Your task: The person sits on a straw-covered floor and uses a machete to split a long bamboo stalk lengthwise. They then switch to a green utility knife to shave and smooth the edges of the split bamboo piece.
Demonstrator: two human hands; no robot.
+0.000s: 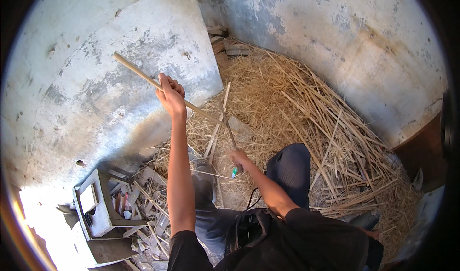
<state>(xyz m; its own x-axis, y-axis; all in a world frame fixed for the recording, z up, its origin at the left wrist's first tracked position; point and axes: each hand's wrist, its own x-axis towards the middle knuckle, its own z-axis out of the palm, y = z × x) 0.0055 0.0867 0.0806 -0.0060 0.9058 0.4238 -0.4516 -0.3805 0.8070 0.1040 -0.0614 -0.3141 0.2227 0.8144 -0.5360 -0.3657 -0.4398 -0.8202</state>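
My left hand [170, 96] is raised and closed around a long pale stick [139, 73] that slants from the upper left down to the right, in front of the grey wall. My right hand [239, 159] is lower, near my knee [292, 163], gripping a thin blade-like tool [228, 125] with a blue-green handle end. The tool's tip meets the stick's lower part above a heap of dry straw [287, 108].
Grey plastered walls [96, 94] close in on the left and back. Straw and split reeds cover the floor to the right. A small grey wooden stool or box [98, 208] with scraps around it sits at the lower left. Bricks [230, 48] lie in the far corner.
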